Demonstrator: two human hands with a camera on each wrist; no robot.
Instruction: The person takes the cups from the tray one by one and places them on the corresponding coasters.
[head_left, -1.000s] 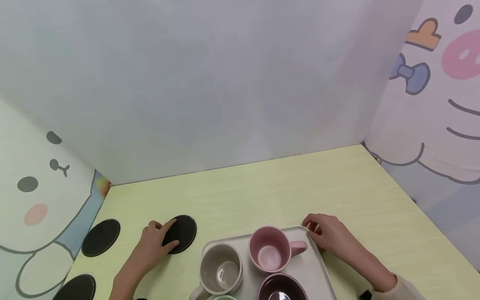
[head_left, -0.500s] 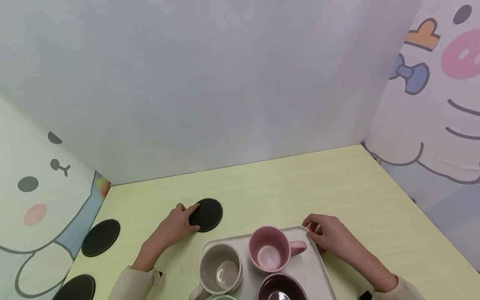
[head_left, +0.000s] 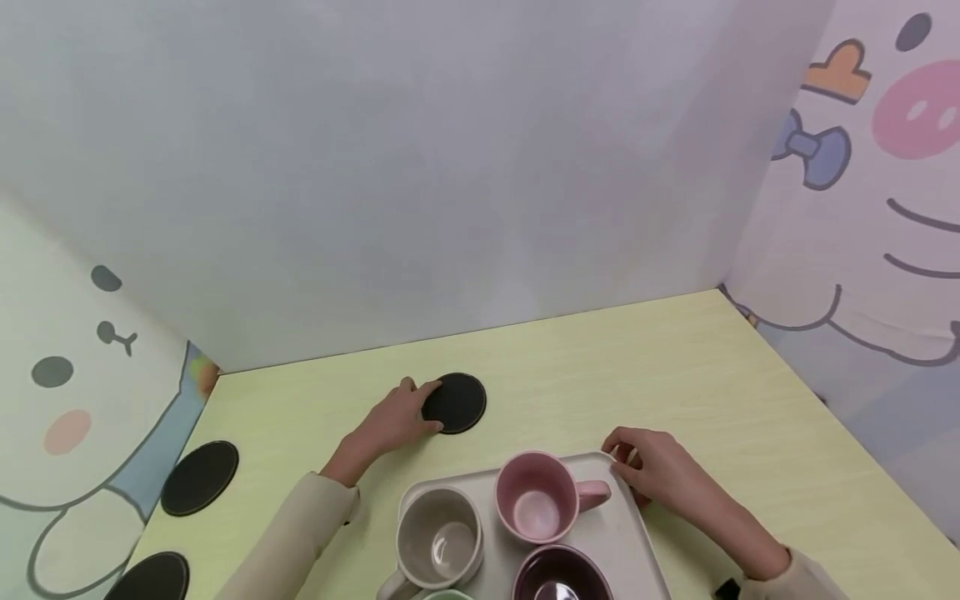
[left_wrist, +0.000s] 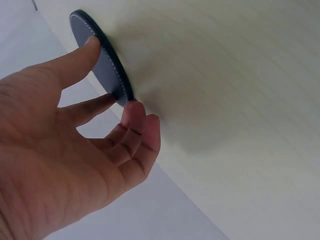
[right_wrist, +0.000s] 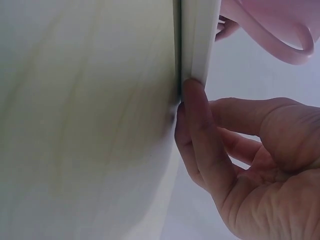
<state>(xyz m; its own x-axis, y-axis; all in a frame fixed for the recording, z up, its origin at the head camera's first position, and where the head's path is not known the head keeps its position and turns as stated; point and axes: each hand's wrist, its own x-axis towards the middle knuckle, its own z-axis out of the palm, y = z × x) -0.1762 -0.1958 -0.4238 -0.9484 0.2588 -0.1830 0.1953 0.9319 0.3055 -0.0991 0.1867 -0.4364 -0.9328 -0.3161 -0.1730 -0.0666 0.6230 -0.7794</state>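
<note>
In the head view my left hand (head_left: 396, 415) pinches a round black coaster (head_left: 459, 402) by its edges, thumb and forefinger apart on its near side. The left wrist view shows the coaster (left_wrist: 102, 55) tilted up from the table, with light stitching round its rim; the other fingers curl beside it. My right hand (head_left: 660, 471) holds the far right corner of a whitish tray (head_left: 630, 533), fingertips bent against the rim (right_wrist: 197, 45). On the tray stand a pink mug (head_left: 536, 504), a grey-beige mug (head_left: 435, 542), a dark maroon cup (head_left: 558, 583) and part of a green one (head_left: 447, 595).
Two more black coasters (head_left: 200, 477) lie along the table's left side, the nearer one (head_left: 153, 579) cut off by the frame. A pale wall (head_left: 450, 167) closes the table's back, and cartoon-printed panels stand on both sides.
My left hand has carried the black coaster to the right and farther back, past the tray's far left corner. The right hand has stayed at the tray's corner.
</note>
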